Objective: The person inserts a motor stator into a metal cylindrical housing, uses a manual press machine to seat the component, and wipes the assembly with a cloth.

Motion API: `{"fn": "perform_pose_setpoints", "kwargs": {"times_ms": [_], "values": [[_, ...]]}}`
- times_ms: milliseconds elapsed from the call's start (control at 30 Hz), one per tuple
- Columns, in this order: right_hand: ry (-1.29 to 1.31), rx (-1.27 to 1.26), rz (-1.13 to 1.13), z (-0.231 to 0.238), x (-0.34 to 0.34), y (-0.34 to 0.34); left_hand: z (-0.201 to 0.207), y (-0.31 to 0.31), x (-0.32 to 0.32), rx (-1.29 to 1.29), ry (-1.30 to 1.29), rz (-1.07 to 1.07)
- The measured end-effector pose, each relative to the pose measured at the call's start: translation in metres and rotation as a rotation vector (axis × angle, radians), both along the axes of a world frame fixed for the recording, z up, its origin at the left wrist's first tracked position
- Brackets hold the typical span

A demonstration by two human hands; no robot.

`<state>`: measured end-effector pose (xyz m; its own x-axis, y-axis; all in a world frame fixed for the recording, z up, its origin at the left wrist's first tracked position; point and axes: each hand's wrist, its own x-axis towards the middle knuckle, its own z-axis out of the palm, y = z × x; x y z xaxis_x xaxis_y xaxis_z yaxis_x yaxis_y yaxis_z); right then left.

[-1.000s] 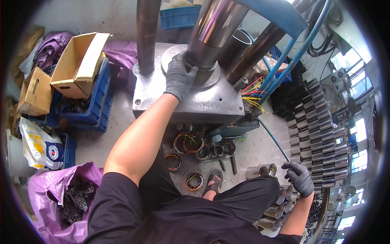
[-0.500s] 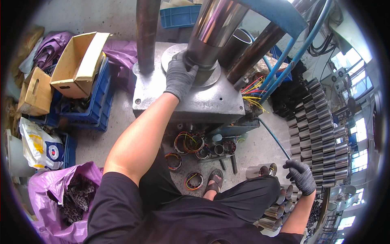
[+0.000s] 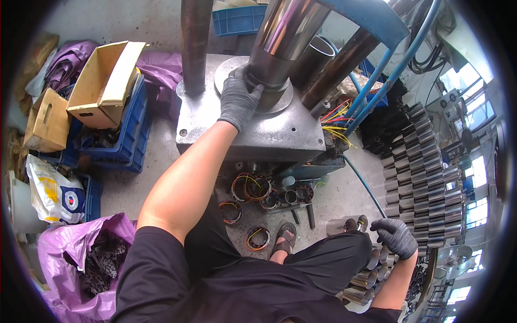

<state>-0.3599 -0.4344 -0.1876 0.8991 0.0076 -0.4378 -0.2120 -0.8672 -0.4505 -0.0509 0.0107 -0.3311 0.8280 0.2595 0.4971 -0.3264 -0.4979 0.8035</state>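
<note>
My left hand (image 3: 239,101), in a grey knit glove, grips the lower part of an upright metal cylinder (image 3: 269,70). Its thumb lies across the front, and the other fingers reach round the left side, partly hidden. The cylinder stands on a round plate (image 3: 223,75) on top of a heavy metal press bed (image 3: 247,137), beneath a shiny wider cylinder (image 3: 288,29). Low on the right, my gloved right hand (image 3: 396,238) is open, its fingers loosely curled and apart. It is at the end of a thin blue rod (image 3: 363,183); whether it touches the rod is unclear.
Steel columns (image 3: 195,48) flank the cylinder. Rows of metal sleeves (image 3: 420,177) are stacked at right. Wound rings with coloured wires (image 3: 257,238) lie on the floor by my foot. Blue crates (image 3: 126,140), cardboard boxes (image 3: 97,102) and a purple sack (image 3: 56,258) are at left.
My right hand has shifted slightly left and turned, its fingers curling inward a little. The left hand stays in place on the cylinder.
</note>
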Motion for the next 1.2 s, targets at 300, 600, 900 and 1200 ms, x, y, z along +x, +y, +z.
{"fn": "perform_pose_setpoints", "kwargs": {"times_ms": [300, 600, 900, 1200], "values": [[-0.237, 0.129, -0.221, 0.002, -0.001, 0.011, -0.004, 0.001, 0.003, 0.026, 0.002, 0.024], [-0.805, -0.025, -0.036, 0.020, 0.051, -0.034, -0.010, 0.006, 0.005, -0.025, 0.009, -0.040], [-1.289, -0.543, 0.027, 0.094, 0.196, -0.079, -0.010, 0.004, -0.026, 0.059, -0.038, -0.048], [-1.163, -0.532, -0.117, 0.096, 0.235, -0.085, -0.041, -0.013, -0.050, 0.431, 0.031, -0.299]]}}
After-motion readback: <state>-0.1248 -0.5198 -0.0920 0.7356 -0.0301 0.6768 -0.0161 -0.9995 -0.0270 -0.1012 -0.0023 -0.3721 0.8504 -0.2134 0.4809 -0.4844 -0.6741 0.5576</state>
